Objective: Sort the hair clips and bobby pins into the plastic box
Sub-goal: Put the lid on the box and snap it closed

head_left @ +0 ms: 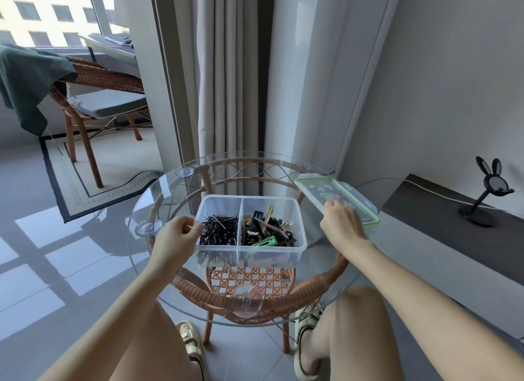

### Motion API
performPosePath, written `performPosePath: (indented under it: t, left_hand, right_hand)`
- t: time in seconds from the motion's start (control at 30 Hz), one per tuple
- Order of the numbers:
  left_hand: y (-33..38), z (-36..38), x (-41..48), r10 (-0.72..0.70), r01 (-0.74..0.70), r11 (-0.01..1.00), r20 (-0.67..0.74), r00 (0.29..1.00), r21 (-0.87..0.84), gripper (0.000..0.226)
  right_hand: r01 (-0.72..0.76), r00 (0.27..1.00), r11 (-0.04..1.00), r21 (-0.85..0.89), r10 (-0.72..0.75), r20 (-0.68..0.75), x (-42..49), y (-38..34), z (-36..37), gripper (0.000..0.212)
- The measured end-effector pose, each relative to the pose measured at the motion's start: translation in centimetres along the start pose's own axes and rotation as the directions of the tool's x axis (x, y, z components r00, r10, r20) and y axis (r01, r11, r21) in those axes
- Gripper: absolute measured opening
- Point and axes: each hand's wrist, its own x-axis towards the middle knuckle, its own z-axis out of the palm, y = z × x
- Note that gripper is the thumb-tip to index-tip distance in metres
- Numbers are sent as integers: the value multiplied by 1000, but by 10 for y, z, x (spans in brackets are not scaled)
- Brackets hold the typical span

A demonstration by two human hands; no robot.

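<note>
Plastic box (301, 240), two compartments (219, 207) — left fingers (188, 230) pinching it, right fingers (338, 208) on one lid (319, 187), grip unclear

No lettering, number or brand can be read anywhere in the frame. The nearest thing to a sign is a scatter of white flower-shaped marks printed on the clear, green-rimmed lid (320, 187) at centre right, and these spell out nothing.
</note>
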Motion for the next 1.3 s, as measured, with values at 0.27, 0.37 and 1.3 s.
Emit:
performPosePath:
  t: [0.27,0.37,1.3]
  left_hand:
    - [28,-20,12,182,-171,974,-64,981,147,33]
    - [55,-28,16,166,-174,971,-63,984,-165,33]
    - [16,-20,25,-305,346,894,178,935,-285,13]
  right_hand:
    - [160,803,883,441,143,-579,21,12,-130,23]
    - [208,861,667,715,221,-458,32,-5,-142,23]
    - [18,994,942,336,20,-110,48,-76,-24,25]
